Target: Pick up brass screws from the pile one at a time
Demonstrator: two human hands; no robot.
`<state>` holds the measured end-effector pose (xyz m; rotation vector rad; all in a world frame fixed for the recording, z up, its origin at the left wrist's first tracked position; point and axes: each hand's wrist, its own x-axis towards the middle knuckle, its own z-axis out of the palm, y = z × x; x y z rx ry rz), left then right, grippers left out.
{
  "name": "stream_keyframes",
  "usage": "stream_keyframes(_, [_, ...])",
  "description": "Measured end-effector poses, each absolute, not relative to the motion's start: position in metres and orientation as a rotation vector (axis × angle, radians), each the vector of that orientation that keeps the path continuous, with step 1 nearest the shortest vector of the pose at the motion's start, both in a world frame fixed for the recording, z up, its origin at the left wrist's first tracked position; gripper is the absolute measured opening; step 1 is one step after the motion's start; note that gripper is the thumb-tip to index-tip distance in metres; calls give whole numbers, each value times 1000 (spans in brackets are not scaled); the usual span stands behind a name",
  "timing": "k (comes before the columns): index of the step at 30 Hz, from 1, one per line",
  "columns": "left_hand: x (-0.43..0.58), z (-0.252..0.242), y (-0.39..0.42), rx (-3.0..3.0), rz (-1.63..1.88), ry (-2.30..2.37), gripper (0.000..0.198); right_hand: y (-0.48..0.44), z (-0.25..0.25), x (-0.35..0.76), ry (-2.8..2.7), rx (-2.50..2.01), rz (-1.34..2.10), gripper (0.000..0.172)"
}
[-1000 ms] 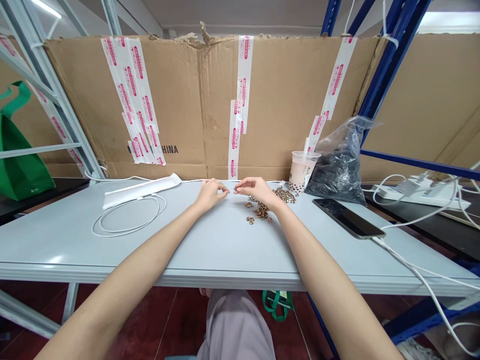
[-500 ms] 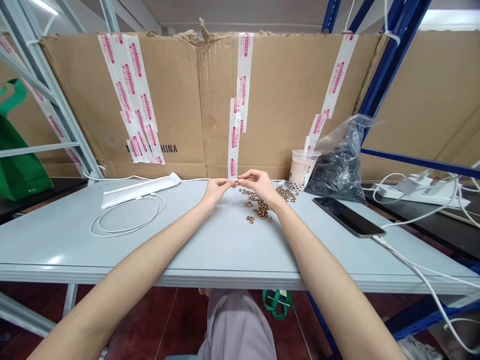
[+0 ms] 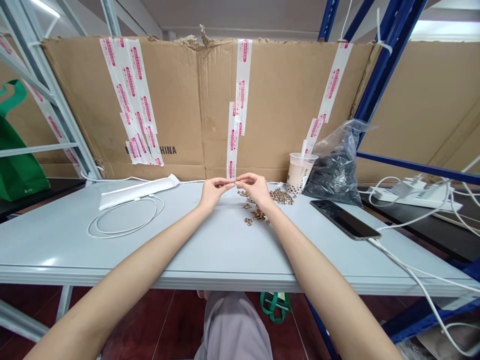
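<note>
My left hand [image 3: 212,191] and my right hand [image 3: 254,187] are raised a little above the grey table [image 3: 210,245], fingertips pinched together and meeting at one tiny piece that is too small to name. Just right of and behind my right hand lies a pile of small brownish metal parts [image 3: 270,202], spread toward the cup.
A plastic cup with a milky drink [image 3: 299,173] and a clear bag of dark parts [image 3: 335,166] stand at the back right. A phone [image 3: 344,219] with a white cable lies to the right. A coiled white cable [image 3: 122,222] and a white packet [image 3: 138,190] lie at left. A taped cardboard wall [image 3: 195,100] closes the back.
Both hands have lifted off the table and come together, fingertips now meeting. One second ago they rested apart on the surface.
</note>
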<state>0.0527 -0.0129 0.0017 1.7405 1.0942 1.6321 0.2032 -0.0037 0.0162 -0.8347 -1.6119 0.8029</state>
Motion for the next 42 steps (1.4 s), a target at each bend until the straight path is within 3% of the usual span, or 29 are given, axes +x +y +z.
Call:
stream_keyframes(29, [51, 8, -26, 2150, 1745, 1304, 17, -16, 23, 204, -1561, -924, 956, 32])
stream_keyframes(42, [49, 5, -22, 2210, 1828, 1233, 13, -7, 17, 209, -1990, -735, 706, 29])
